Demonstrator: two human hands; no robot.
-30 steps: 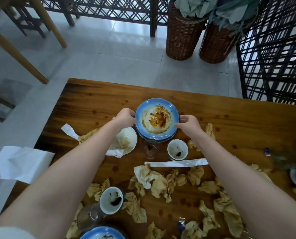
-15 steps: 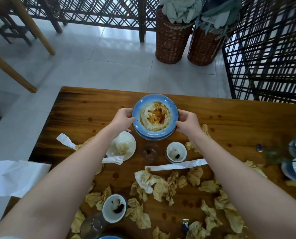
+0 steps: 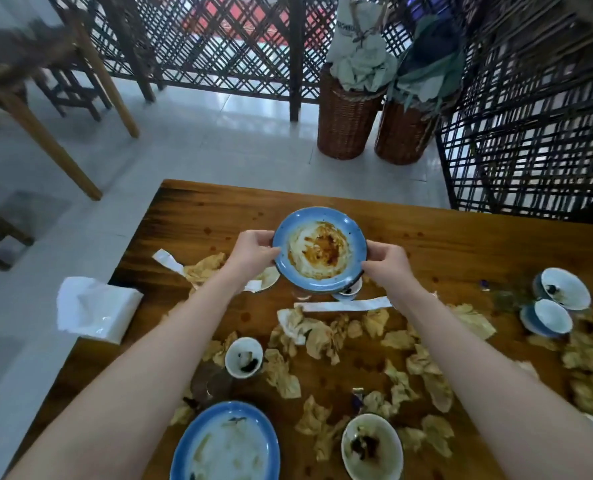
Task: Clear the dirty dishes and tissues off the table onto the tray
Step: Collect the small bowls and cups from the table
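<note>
Gripping blue plate point(image 3: 319, 251) with left hand point(image 3: 253, 252) and right hand point(image 3: 387, 268); table point(image 3: 461, 251) mostly uncleared: bowls point(image 3: 544, 315), tissues point(image 3: 309, 336), no tray visible.

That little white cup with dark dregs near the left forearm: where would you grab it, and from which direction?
Take the small white cup with dark dregs by its outer wall just under the rim, coming straight down from above. It stands upright with its mouth open, and no handle shows. Crumpled brown tissues and a clear drinking glass crowd its sides, so a sideways approach would likely bump them. Keep fingers outside; the inside is dirty.
</note>
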